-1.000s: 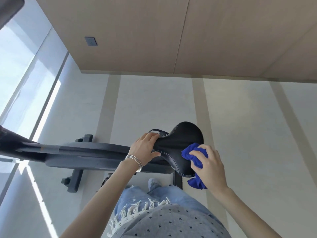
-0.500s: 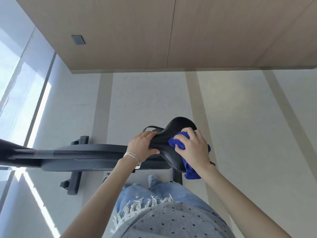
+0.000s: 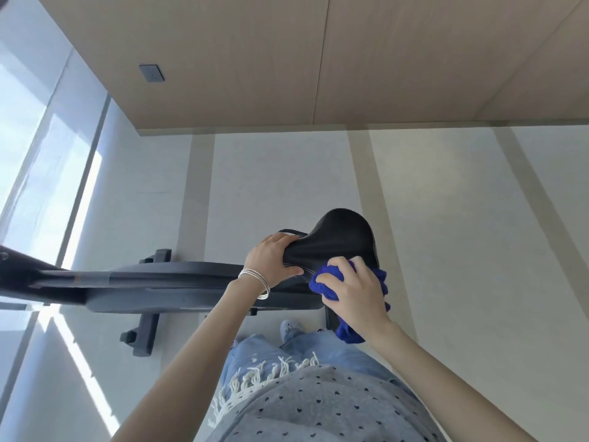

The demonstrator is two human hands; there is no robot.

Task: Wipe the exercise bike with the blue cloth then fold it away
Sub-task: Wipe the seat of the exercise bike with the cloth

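The exercise bike point(image 3: 165, 285) stretches from the left edge to the centre, dark grey, with a black saddle point(image 3: 342, 240) at its right end. My left hand point(image 3: 271, 260) grips the narrow nose of the saddle, silver bangles on the wrist. My right hand point(image 3: 353, 288) holds the bunched blue cloth point(image 3: 322, 283) against the near side of the saddle. A tail of the cloth hangs below my wrist.
The bike's floor stabiliser bar point(image 3: 146, 314) juts toward me at lower left. A glass wall point(image 3: 35, 161) runs along the left side. A wood-panelled wall point(image 3: 287, 59) with a grey socket point(image 3: 151, 73) stands ahead. Pale floor point(image 3: 462, 250) extends to the right.
My right hand with the cloth slid from the saddle's top back down to its near side. My left hand stayed on the saddle nose. The camera view shifted slightly.
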